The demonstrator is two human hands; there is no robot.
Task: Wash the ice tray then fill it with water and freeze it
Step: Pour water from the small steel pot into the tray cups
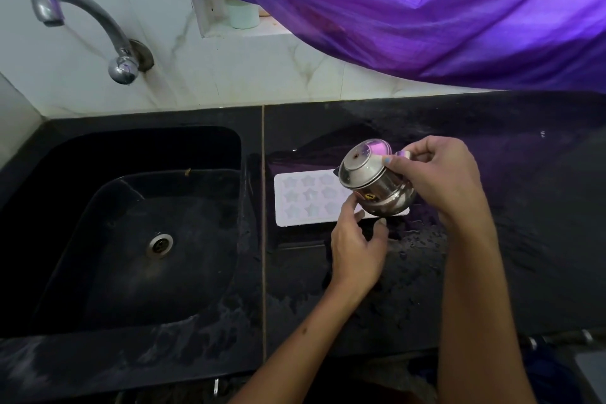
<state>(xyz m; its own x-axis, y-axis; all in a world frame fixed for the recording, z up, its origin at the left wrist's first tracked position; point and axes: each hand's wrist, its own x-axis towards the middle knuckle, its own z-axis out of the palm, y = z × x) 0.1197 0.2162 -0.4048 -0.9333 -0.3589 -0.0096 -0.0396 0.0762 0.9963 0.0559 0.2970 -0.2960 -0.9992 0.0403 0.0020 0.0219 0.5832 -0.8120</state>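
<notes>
Right hand (436, 177) fingers closed on the steel kettle (373, 184), tilted over the ice tray (308, 198). Left hand (355, 251) half-open beside the tray, holding nothing. Risk: a steep tilt would overshoot the shallow star cells, flooding the counter (492, 239).

White marble-look wall (229, 75), purple curtain (426, 10), black countertop (524, 174).

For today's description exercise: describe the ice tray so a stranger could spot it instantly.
Start at the black sink; just right of it, on the wet black counter, lies a flat white ice tray. Its star-shaped cavities mark it out from the shiny steel pot held above.
</notes>
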